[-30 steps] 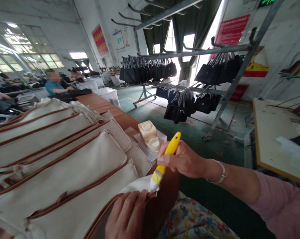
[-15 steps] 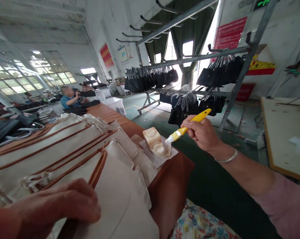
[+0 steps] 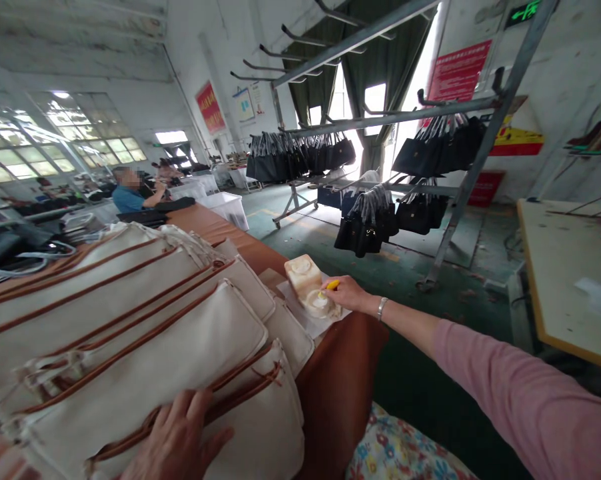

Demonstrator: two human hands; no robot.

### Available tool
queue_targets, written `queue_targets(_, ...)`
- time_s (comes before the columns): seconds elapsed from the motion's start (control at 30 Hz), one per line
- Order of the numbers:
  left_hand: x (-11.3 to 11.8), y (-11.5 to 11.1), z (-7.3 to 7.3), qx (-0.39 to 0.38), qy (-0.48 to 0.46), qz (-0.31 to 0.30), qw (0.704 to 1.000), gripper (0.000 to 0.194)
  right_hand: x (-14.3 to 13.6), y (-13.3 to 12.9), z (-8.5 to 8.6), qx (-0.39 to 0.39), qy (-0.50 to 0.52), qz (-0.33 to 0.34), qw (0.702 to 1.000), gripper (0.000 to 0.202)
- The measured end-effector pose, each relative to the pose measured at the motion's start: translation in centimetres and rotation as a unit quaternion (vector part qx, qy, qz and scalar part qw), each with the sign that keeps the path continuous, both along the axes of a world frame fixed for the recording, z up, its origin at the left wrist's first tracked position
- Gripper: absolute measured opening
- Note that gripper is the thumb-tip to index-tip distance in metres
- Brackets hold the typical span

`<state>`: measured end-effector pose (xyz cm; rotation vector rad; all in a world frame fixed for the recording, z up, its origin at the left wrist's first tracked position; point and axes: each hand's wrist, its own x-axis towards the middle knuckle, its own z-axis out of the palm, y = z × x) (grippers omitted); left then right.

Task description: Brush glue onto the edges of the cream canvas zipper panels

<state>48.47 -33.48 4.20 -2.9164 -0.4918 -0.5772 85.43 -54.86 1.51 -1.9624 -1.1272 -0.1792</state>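
My right hand (image 3: 351, 294) is closed around a brush with a yellow handle (image 3: 333, 285). The bristle end dips into the round opening of a cream-coloured plastic container (image 3: 303, 273), which holds something whitish. Under the container lies a white sheet (image 3: 333, 324). My left hand (image 3: 178, 433) rests on the nearest cream bag (image 3: 265, 433), thumb and fingers apart, beside its brown-trimmed top edge. More cream bags with brown edging (image 3: 155, 340) overlap in a row beyond it.
A brown-covered table (image 3: 343, 380) carries the bags. Black bags (image 3: 363, 230) hang on a metal rack (image 3: 460, 200) behind. A pale-topped table (image 3: 565, 267) stands on the right, and a white bin (image 3: 228, 207) beyond the table. A person in blue (image 3: 128, 197) sits further back.
My right hand has moved left and away from me, bringing the brush down into the container. The left hand has shifted right and its fingers have spread on the nearest bag, which now lies flatter.
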Motion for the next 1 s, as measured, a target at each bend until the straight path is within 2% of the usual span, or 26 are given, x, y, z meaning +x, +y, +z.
queue_targets(0.1, 1.4, -2.4, -0.7, 0.077, 0.083, 0.050, 0.992, 0.034, 0.5, -0.8, -0.2, 0.000, -0.020, 0.028, 0.999, 0.016)
queue_targets(0.17, 2.3, -3.9, -1.3, 0.104, 0.095, 0.073, 0.987, 0.030, 0.3, -1.5, -0.4, -0.009, -0.035, 0.065, 0.997, 0.016)
queue_targets(0.27, 3.2, -5.4, -2.1, 0.126, 0.066, 0.030, 0.989, 0.027, -0.2, -2.8, -0.9, -0.025, -0.050, 0.120, 0.991, 0.016)
queue_targets(0.4, 4.4, -7.0, -2.6, 0.083, 0.086, -0.050, 0.992, 0.018, -0.8, -3.5, -1.6, -0.053, -0.133, 0.166, 0.976, 0.024)
queue_targets(0.47, 5.3, -7.8, -2.7, 0.059, 0.111, -0.052, 0.991, 0.012, -1.1, -3.4, -1.8, -0.079, -0.176, 0.179, 0.965, 0.025)
queue_targets(0.6, 5.8, -8.3, -2.8, 0.036, 0.138, -0.013, 0.990, 0.010, -1.7, -3.5, -1.4, -0.102, -0.189, 0.189, 0.958, 0.021)
queue_targets(0.67, 5.1, -7.9, -2.8, -0.004, 0.141, -0.012, 0.990, 0.012, -2.0, -3.8, -0.8, -0.086, -0.181, 0.190, 0.961, 0.020)
queue_targets(0.77, 3.3, -6.8, -2.8, -0.085, 0.064, -0.002, 0.994, 0.015, -2.2, -4.0, -0.5, -0.005, -0.101, 0.172, 0.980, 0.019)
queue_targets(0.87, 2.1, -6.1, -2.6, -0.121, 0.018, 0.034, 0.992, 0.020, -2.0, -3.3, -1.5, 0.093, 0.028, 0.099, 0.990, 0.018)
queue_targets(1.0, 2.6, -6.9, -2.1, -0.112, 0.076, 0.049, 0.990, 0.017, -1.2, -2.1, -3.7, 0.133, 0.101, 0.032, 0.985, 0.036)
